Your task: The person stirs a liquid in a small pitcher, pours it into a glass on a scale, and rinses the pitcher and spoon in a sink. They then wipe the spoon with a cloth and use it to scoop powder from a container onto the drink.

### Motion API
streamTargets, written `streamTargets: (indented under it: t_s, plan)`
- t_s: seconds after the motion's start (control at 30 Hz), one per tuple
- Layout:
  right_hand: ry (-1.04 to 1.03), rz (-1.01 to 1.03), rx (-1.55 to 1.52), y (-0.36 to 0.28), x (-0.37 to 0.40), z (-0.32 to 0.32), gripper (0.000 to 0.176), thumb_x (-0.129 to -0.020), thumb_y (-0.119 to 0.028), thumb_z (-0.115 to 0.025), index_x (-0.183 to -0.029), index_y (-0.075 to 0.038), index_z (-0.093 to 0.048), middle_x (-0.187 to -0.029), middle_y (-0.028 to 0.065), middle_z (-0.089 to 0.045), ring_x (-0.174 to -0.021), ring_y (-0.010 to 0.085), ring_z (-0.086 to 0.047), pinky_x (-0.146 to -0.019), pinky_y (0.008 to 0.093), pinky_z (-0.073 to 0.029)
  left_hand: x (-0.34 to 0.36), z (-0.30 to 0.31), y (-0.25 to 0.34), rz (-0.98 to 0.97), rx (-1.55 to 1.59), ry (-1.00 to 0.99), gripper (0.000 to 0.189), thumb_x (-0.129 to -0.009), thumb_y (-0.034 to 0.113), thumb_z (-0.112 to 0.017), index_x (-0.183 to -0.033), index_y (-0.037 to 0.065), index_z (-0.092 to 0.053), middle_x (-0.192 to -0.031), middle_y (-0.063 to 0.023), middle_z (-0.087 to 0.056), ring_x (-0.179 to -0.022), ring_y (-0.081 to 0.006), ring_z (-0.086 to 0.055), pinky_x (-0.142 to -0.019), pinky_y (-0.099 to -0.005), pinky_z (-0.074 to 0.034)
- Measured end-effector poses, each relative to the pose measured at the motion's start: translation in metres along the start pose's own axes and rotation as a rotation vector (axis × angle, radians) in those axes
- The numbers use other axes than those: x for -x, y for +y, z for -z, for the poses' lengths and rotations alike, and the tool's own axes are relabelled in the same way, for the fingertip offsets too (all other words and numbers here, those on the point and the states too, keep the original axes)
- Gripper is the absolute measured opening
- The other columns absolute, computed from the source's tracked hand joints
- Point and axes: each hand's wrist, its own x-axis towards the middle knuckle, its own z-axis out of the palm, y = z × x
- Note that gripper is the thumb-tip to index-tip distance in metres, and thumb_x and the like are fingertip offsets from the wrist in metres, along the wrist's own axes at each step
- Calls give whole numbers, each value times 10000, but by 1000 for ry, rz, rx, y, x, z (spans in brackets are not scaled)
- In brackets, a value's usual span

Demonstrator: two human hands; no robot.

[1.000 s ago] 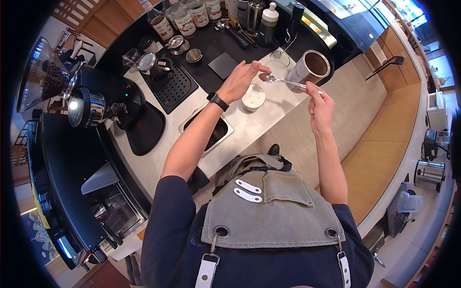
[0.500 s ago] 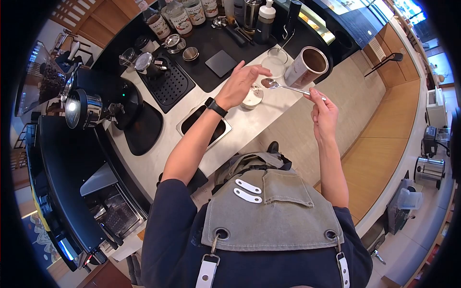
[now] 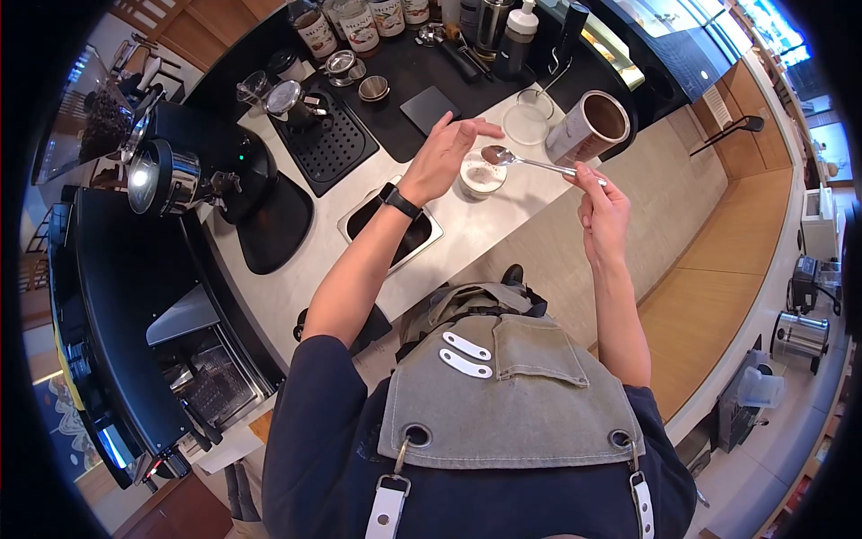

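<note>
My right hand grips the handle of a metal spoon. Brown powder lies in the spoon's bowl, which is above the near side of a cup topped with white foam and brown specks. My left hand, wearing a black watch, is open with fingers stretched toward the spoon tip; it holds nothing. Beyond the spoon stands a tall canister with its top off and brown inside. A clear round lid lies beside it on the counter.
A steel container is set in the counter near my left forearm. Left are a black drip tray and a coffee grinder. Syrup bottles and a pump bottle line the back. A dark square plate lies nearby.
The view has shifted slightly, so the counter items sit further right. My left hand stays outstretched near the spoon, still held over the cup. More brown specks show on the foam.
</note>
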Motion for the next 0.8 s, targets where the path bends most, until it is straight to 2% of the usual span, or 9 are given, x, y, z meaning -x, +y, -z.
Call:
streamTargets:
  t_s: [0.1,0.2,0.3,0.4,0.8]
  plan:
    - [0,-17,-6,1,1,1,294,-1021,-222,-713,-1176,24,-757,-1047,146,-785,-479,6,-349,-455,196,-258,5,-6,-5,-20,-53,-51,926,-1053,746,-111,-1246,96,-742,-1297,-120,-719,-1430,-302,-516,-1298,-539,-59]
    - [8,-18,5,2,2,5,297,-1021,-223,-712,-1176,27,-755,-1050,148,-785,-478,6,-350,-454,192,-257,1,-7,-3,-32,-27,52,899,-1065,726,-117,-1243,105,-742,-1310,-118,-715,-1426,-303,-519,-1296,-547,-54]
    - [22,-12,1,2,3,10,293,-1004,-240,-731,-1156,7,-772,-989,119,-791,-498,4,-356,-463,210,-255,-1,-12,-6,-8,-27,-64,878,-1075,708,-117,-1236,115,-745,-1325,-112,-710,-1427,-302,-520,-1294,-554,-55]
    - [57,-25,24,-1,4,16,296,-1002,-241,-734,-1153,11,-772,-991,124,-790,-496,4,-349,-465,209,-252,-7,-16,-6,-17,-48,-67,862,-1074,713,-129,-1272,125,-727,-1385,-77,-687,-1451,-291,-503,-1296,-570,-43]
    - [78,-11,11,-7,-6,21,299,-997,-249,-746,-1144,10,-772,-998,121,-793,-494,5,-348,-466,209,-248,-28,-17,-5,-30,-46,-101,834,-1086,690,-118,-1315,149,-710,-1384,-75,-690,-1429,-270,-527,-1299,-559,-45]
